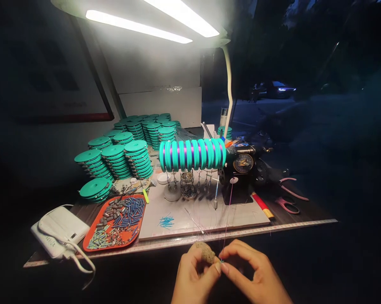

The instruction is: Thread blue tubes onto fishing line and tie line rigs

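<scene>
My left hand (197, 272) and my right hand (253, 270) meet in front of the table's front edge, fingertips pinched together. Tan tape wraps a finger of the left one. From the pinch a thin pink-purple fishing line (229, 209) runs up to the dark winding machine (239, 169). A tiny bluish bit (221, 261) shows between the fingertips; its exact kind is too small to tell. On the machine sits a row of turquoise line spools (193, 155) wound with purple line, with metal weights and swivels (206, 185) hanging below.
An orange tray (86, 242) of weights and small parts lies left, beside a white power bank (59, 232) with cable. Stacked turquoise spools (114, 158) stand behind. Blue tubes (167, 221) and a needle-like tool (194, 220) lie on the board; scissors (287, 205) at right. A lamp hangs above.
</scene>
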Available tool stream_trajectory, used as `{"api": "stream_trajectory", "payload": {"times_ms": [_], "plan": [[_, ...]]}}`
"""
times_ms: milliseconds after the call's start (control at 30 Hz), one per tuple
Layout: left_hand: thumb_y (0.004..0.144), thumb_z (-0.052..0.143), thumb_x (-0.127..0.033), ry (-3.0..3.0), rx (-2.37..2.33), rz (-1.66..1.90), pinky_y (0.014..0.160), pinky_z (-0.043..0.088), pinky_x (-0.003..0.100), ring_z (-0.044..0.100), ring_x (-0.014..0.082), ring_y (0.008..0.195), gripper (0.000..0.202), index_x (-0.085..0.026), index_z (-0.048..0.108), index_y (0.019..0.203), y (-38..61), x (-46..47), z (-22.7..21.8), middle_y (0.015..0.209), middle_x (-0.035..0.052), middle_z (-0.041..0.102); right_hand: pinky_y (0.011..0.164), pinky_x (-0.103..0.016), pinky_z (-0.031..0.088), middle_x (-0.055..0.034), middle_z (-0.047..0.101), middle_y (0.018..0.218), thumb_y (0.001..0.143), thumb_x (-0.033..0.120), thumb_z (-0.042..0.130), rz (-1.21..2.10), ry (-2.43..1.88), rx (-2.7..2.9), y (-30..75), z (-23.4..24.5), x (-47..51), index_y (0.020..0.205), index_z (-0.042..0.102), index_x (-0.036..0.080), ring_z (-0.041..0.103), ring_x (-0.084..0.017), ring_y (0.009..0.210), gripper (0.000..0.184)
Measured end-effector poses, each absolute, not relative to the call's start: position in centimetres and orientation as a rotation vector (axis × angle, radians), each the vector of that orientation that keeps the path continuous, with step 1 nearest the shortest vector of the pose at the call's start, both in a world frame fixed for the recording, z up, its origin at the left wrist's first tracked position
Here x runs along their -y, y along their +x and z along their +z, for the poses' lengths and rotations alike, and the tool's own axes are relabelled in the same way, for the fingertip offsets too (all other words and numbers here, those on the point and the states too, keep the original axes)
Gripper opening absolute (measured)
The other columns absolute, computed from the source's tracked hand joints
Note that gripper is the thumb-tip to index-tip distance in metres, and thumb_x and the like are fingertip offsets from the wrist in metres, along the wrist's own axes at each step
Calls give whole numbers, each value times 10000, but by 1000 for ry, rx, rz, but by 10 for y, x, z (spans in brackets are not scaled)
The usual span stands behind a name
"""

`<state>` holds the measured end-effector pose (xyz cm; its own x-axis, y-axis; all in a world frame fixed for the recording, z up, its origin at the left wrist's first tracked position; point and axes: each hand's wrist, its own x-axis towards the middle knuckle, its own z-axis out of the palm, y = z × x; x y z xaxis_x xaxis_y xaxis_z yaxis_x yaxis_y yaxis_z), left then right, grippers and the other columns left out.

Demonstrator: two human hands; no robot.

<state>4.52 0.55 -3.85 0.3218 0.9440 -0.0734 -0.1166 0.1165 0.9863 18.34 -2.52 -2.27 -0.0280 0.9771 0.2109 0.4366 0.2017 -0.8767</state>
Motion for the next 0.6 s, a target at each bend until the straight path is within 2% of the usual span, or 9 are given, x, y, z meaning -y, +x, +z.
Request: {"api": "stream_trajectory", "payload": {"times_ms": [133, 200, 267, 333, 433, 500, 600], "plan": [[571, 714, -435, 1109, -895, 969, 520, 265, 236, 353, 106, 542, 347, -151, 520, 519, 46, -6, -32, 562, -28, 432, 539, -221, 454, -9, 581, 609, 809, 348, 516, 800, -1336, 1485, 181, -27, 24, 655, 596, 170, 565, -149, 574, 249], [555, 735, -394, 983, -852, 892, 473, 244, 219, 322, 77, 476, 327, -157, 511, 534, 45, -6, -28, 528, -48, 418, 521, -212, 456, -1, 579, 590, 816, 324, 515, 753, -1295, 1480, 183, -29, 28, 638, 577, 174, 567, -142, 551, 241], [541, 744, -377, 841, -803, 771, 415, 203, 210, 256, 51, 398, 321, -166, 504, 557, 44, -7, -26, 477, -73, 391, 513, -206, 459, -3, 585, 592, 822, 246, 508, 595, -1229, 1591, 186, -29, 32, 661, 567, 177, 574, -135, 544, 185], [530, 742, -399, 773, -776, 687, 386, 178, 208, 215, 44, 361, 332, -175, 500, 572, 43, -7, -28, 430, -92, 356, 497, -212, 450, -25, 608, 611, 833, 164, 476, 239, -1081, 1794, 189, -25, 32, 725, 574, 170, 572, -132, 534, 147], [548, 732, -408, 953, -837, 813, 455, 275, 212, 344, 87, 465, 315, -161, 538, 571, 41, -7, -32, 506, -51, 419, 441, -254, 394, -104, 666, 732, 891, 132, 330, -255, -794, 2108, 192, -9, 22, 770, 583, 139, 546, -137, 497, 280], [582, 717, -389, 1145, -906, 939, 530, 311, 223, 394, 123, 575, 281, -153, 567, 558, 40, -7, -30, 591, -20, 459, 412, -265, 348, -102, 664, 751, 912, 121, 240, -251, -717, 2355, 192, 7, 9, 729, 575, 138, 516, -131, 468, 382], [634, 680, -394, 1266, -967, 1011, 536, 301, 228, 392, 135, 588, 282, -156, 569, 529, 35, -7, -22, 600, -13, 461, 400, -272, 298, -23, 572, 541, 930, 169, 213, -134, -687, 2581, 192, 25, -14, 705, 561, 156, 460, -135, 426, 414]]}}
